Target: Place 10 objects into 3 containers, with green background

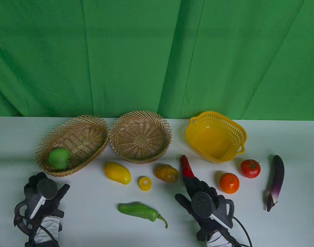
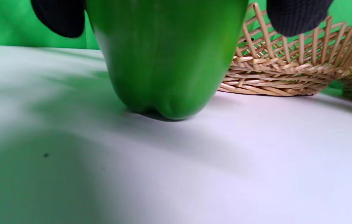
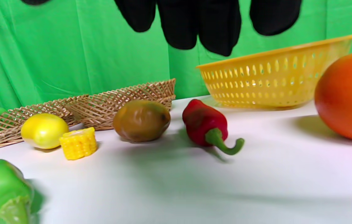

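Here, left hand (image 1: pixel 42 196) grips glossy green bell pepper (image 2: pixel 166 56); right hand (image 1: pixel 198 191) hangs slack.

An apple (image 1: pixel 59 158) lay in the leftmost basket (image 1: pixel 79 128). A second basket (image 1: pixel 141 136) stood right of it. A tomato (image 1: pixel 250 168) lay between an orange (image 1: pixel 229 183) and an eggplant (image 1: pixel 275 181).

I see a white table (image 1: pixel 157 231) with rounded far corners filling the lower half of my overhead view, lit evenly from above with soft shadows lying on its surface. Behind the table's far edge hangs a bright green cloth backdrop (image 1: pixel 146 56), draped in long vertical folds and creases. The cloth covers everything above and behind the table, from edge to edge.
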`<move>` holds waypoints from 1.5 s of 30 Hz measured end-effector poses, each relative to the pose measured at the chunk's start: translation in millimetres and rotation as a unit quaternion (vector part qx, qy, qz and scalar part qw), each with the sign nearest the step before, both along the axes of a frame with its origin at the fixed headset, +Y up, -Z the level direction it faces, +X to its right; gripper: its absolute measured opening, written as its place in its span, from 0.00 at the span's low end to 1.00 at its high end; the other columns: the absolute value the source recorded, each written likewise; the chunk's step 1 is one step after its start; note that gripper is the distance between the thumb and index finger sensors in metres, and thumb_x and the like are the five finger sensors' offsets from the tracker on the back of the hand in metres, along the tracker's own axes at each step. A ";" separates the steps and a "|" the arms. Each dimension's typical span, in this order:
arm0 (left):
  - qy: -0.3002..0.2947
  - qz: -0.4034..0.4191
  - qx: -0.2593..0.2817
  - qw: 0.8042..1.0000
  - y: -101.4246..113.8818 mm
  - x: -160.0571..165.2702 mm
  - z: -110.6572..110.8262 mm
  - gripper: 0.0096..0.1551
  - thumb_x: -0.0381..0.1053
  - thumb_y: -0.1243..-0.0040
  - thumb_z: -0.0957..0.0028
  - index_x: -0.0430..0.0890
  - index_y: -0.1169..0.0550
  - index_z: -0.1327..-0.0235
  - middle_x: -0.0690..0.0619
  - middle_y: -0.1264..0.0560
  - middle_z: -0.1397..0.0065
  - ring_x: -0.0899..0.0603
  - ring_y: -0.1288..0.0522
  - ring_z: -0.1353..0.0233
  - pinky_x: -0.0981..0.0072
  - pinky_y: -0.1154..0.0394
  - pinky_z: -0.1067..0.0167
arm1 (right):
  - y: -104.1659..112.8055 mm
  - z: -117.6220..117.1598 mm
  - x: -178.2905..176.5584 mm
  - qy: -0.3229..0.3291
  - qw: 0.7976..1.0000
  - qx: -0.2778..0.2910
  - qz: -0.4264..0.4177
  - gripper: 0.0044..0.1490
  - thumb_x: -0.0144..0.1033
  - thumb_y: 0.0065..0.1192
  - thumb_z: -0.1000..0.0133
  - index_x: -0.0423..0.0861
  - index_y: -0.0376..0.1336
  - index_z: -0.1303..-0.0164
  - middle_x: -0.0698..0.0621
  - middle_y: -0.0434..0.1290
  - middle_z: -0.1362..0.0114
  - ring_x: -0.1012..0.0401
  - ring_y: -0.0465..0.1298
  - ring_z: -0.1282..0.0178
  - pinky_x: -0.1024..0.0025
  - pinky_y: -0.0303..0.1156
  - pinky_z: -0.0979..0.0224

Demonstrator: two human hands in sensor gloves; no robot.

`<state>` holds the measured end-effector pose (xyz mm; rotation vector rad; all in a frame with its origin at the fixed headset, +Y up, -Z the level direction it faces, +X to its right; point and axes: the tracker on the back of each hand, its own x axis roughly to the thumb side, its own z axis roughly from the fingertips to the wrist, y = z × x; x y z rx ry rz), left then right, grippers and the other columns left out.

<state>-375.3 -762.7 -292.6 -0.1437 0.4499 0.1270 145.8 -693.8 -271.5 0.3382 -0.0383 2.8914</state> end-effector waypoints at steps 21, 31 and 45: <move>0.018 -0.031 -0.011 0.999 1.9 -1.3 -2.0 0.52 0.70 0.46 0.40 0.40 0.46 0.15 0.31 0.42 0.17 0.26 0.30 0.26 0.46 0.19 0.49 | 3.2 -1.0 1.2 0.000 1.000 0.005 -0.010 0.51 0.69 0.40 0.39 0.48 0.48 0.12 0.37 0.59 0.12 0.35 0.62 0.19 0.28 0.56 0.22; -0.013 -0.023 0.000 1.000 33.0 9.9 0.6 0.52 0.70 0.46 0.39 0.40 0.46 0.15 0.31 0.42 0.17 0.26 0.30 0.26 0.46 0.19 0.50 | 3.2 -1.1 2.1 0.001 1.000 0.008 -0.013 0.51 0.69 0.40 0.39 0.48 0.48 0.12 0.37 0.59 0.12 0.35 0.62 0.19 0.28 0.56 0.22; -0.048 -0.023 0.055 0.997 83.4 27.3 -16.0 0.52 0.70 0.46 0.40 0.40 0.45 0.15 0.31 0.41 0.17 0.26 0.30 0.26 0.46 0.19 0.50 | 3.2 -0.6 2.2 -0.001 1.000 0.008 -0.009 0.51 0.69 0.40 0.39 0.48 0.48 0.12 0.37 0.59 0.12 0.35 0.62 0.19 0.28 0.56 0.22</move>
